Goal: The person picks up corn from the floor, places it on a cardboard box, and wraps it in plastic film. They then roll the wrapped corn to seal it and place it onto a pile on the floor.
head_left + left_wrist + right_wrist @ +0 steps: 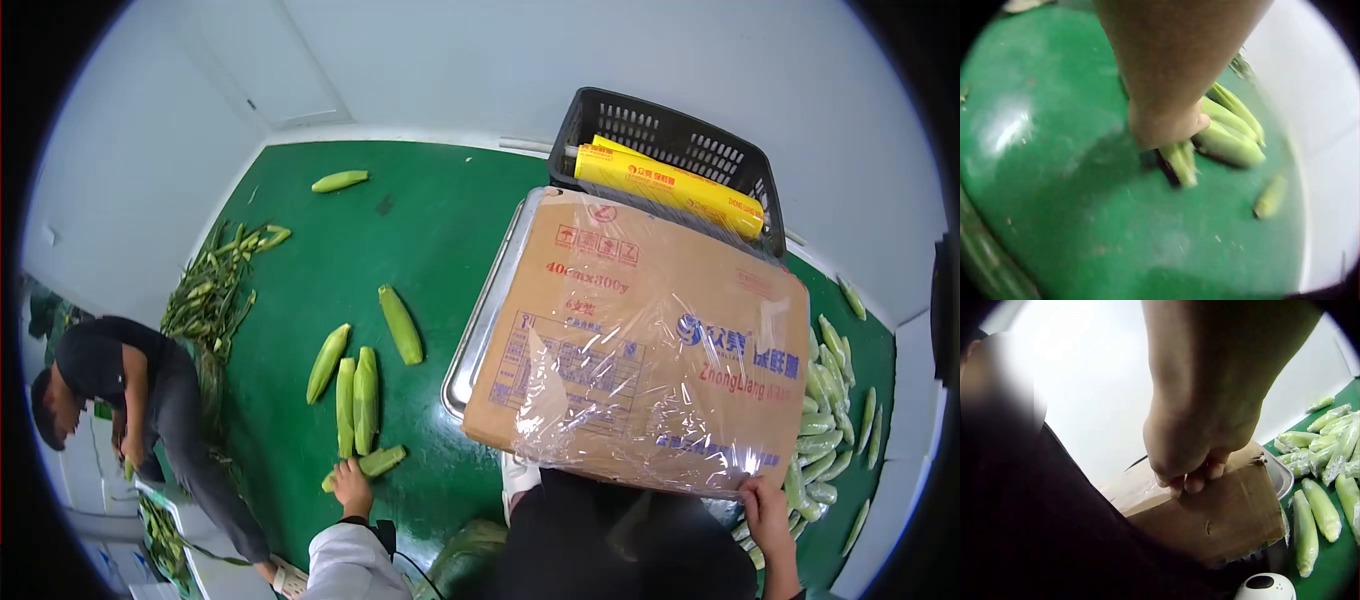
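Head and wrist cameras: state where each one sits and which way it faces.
Head: worn on the head, facing forward and down over the green table and brown cardboard box; shows left hand, right hand, white left sleeve.
Left wrist: on that wrist, facing the left hand among unwrapped pale-green corn ears; bare forearm shows.
Right wrist: on that wrist, facing the right hand at the box's edge; dark clothing shows.
Shared: head and right wrist both show the box.

The green table (290,270) carries corn ears (401,325), loose husks (205,300), wrapped ears (822,385) and a metal tray (477,325).
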`<state>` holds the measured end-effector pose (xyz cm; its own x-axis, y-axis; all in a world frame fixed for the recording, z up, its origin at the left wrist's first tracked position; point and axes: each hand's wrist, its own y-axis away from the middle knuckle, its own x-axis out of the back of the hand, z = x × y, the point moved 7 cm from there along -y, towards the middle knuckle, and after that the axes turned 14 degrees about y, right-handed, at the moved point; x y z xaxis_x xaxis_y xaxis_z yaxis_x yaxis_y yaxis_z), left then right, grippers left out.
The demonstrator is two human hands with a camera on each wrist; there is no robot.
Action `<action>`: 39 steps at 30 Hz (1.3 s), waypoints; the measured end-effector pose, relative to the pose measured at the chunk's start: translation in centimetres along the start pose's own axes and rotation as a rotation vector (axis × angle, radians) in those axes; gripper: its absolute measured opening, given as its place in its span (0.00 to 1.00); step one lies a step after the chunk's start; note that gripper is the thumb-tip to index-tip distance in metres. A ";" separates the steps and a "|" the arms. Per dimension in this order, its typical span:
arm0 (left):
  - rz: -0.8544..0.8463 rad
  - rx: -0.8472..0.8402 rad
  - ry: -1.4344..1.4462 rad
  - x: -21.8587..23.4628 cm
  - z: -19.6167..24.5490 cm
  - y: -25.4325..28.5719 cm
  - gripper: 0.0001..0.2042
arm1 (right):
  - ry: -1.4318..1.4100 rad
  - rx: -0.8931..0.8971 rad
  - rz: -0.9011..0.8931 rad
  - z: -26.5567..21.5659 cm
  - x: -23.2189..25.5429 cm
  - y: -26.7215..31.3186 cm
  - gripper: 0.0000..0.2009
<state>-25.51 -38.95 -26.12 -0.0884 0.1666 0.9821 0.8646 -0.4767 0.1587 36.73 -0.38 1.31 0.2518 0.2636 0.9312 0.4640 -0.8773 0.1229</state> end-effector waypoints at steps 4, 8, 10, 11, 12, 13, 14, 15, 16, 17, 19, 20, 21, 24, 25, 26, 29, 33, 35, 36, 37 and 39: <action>-0.449 -0.127 0.154 2.6 0.8 0.3 0.29 | 0.024 -0.014 -0.053 -0.2 -0.4 0.2 0.01; -0.364 0.074 0.774 7.8 2.1 7.2 0.30 | -0.039 -0.067 -0.049 -0.3 -1.0 -0.3 0.02; -0.118 0.041 1.245 10.3 2.3 8.0 0.31 | -0.031 -0.060 -0.030 -0.4 -0.6 0.1 0.02; -0.007 -0.011 1.503 11.4 3.1 7.2 0.32 | 0.002 -0.037 -0.017 -0.5 -0.5 0.0 0.02; -0.163 0.096 1.706 15.3 7.0 6.7 0.34 | 0.071 0.016 -0.005 -0.3 -0.5 0.0 0.03; -0.347 0.207 1.898 21.1 11.9 6.2 0.36 | 0.110 0.063 0.032 -1.5 0.2 -0.1 0.03; -0.438 0.052 1.844 24.9 16.1 5.3 0.38 | 0.052 -0.034 -0.026 0.7 -1.0 0.3 0.03; -0.518 -0.113 1.784 27.7 20.1 4.7 0.39 | 0.042 0.002 -0.033 -0.3 -0.4 0.0 0.04; -0.414 -0.546 1.559 31.3 25.2 4.8 0.38 | 0.090 0.090 0.027 -1.4 0.2 0.0 0.04; -0.273 -0.951 1.300 34.5 30.4 6.6 0.37 | 0.100 0.068 0.016 -1.2 0.1 0.1 0.05; -0.248 -1.328 0.992 39.0 39.5 12.5 0.33 | 0.157 0.033 0.020 -1.3 -0.3 0.6 0.04; -0.248 -1.419 0.816 38.7 43.3 14.6 0.34 | 0.191 0.000 0.009 -1.3 -0.6 0.9 0.04; -0.238 -1.498 0.641 37.6 46.3 16.4 0.34 | 0.228 -0.028 -0.004 -1.3 -0.5 1.2 0.04; -0.314 -1.602 0.374 34.7 51.6 18.6 0.33 | -0.168 0.128 0.106 -2.6 1.7 1.9 0.07; -0.319 -1.624 0.429 34.9 52.5 18.4 0.33 | -0.261 0.029 0.178 -1.7 3.2 1.2 0.07; -0.335 -1.636 0.480 34.8 52.8 17.9 0.33 | -0.362 -0.069 0.237 -1.0 4.7 0.5 0.08; -0.350 -1.622 0.540 33.6 52.2 18.2 0.32 | -0.280 0.071 0.394 -3.5 4.4 -4.8 0.13; -0.060 -1.337 0.735 32.8 46.4 15.3 0.28 | 0.225 0.197 0.305 -6.7 0.8 -12.1 0.13; -0.084 -1.233 0.825 31.8 41.8 14.4 0.23 | 0.188 0.167 0.227 -7.9 1.7 -13.0 0.11; -0.107 -1.228 0.706 30.9 40.5 13.7 0.21 | 0.239 0.184 0.280 -8.8 2.1 -13.0 0.10; -0.127 -1.231 0.592 30.3 39.4 13.2 0.19 | 0.295 0.195 0.344 -9.2 2.5 -13.0 0.09; 0.002 -1.336 0.647 31.1 38.5 12.9 0.15 | 0.302 0.228 0.307 -9.0 2.2 -13.3 0.10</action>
<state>1.91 -6.68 2.56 -0.5971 -0.0684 0.7992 -0.1863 -0.9573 -0.2211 23.44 8.23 4.80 0.1642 -0.1511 0.9748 0.5900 -0.7769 -0.2198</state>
